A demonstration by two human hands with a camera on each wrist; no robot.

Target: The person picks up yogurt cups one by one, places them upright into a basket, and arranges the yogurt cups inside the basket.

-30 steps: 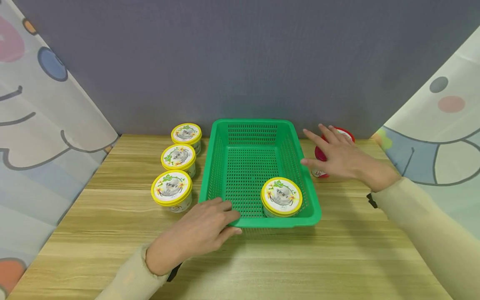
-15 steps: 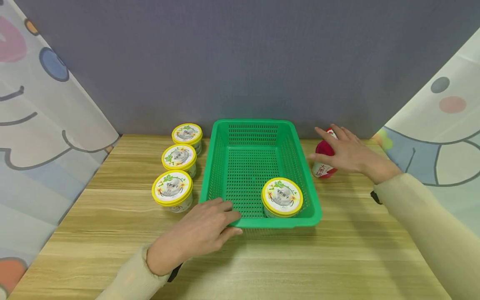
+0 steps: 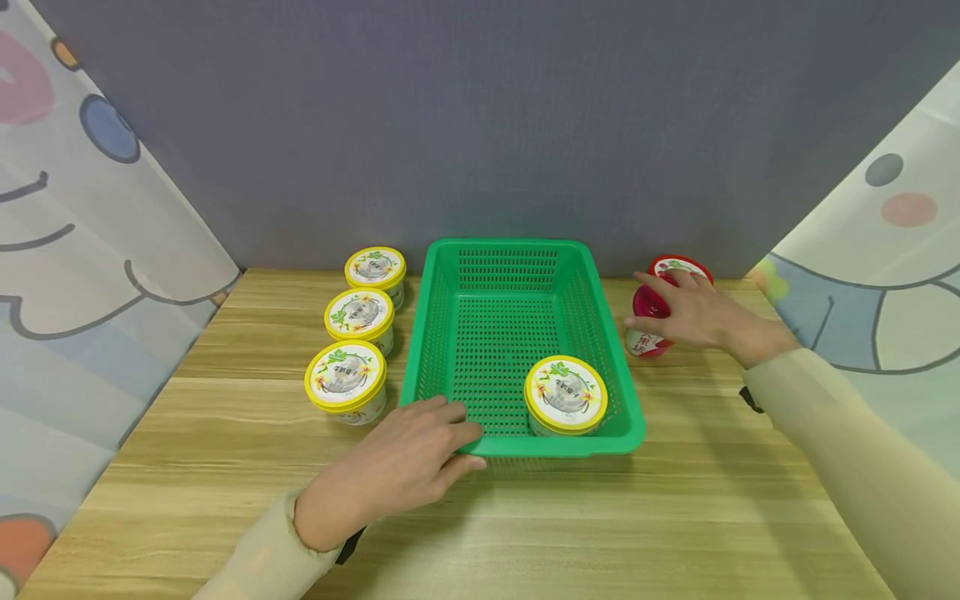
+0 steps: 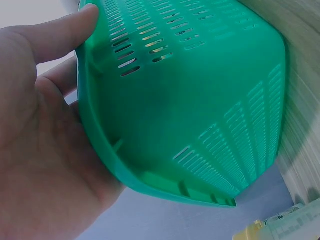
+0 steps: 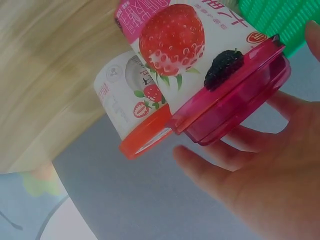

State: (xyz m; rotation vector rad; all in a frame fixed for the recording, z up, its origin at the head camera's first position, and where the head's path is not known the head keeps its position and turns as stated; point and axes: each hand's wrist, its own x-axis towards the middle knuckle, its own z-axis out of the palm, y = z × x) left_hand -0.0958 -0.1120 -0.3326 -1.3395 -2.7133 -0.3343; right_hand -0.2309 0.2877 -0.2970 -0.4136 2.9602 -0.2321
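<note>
A green plastic basket (image 3: 517,446) sits mid-table, and my left hand (image 3: 401,458) holds its near rim, the thumb on the outside in the left wrist view. Inside, at the near right corner, stands a yellow-lidded tub (image 3: 565,394). Right of the basket is a fruit cup (image 5: 187,55) with a clear pink lid and a strawberry and blackberry print. My right hand (image 3: 693,312) is spread at its top; in the right wrist view the fingers (image 5: 205,170) extend straight behind the lid. A red-lidded tub (image 3: 678,267) with strawberries stands right behind that cup.
Three yellow-lidded tubs, the nearest tub (image 3: 345,379) among them, line up left of the basket on the wooden table (image 3: 525,533). A grey wall panel (image 3: 495,125) rises at the back. Printed curtains (image 3: 885,242) hang at both sides.
My right hand has shifted slightly right, away from the basket, and settled over the pink-lidded cup. More of the cup's printed front and the red lid behind shows. My left hand stays on the rim.
</note>
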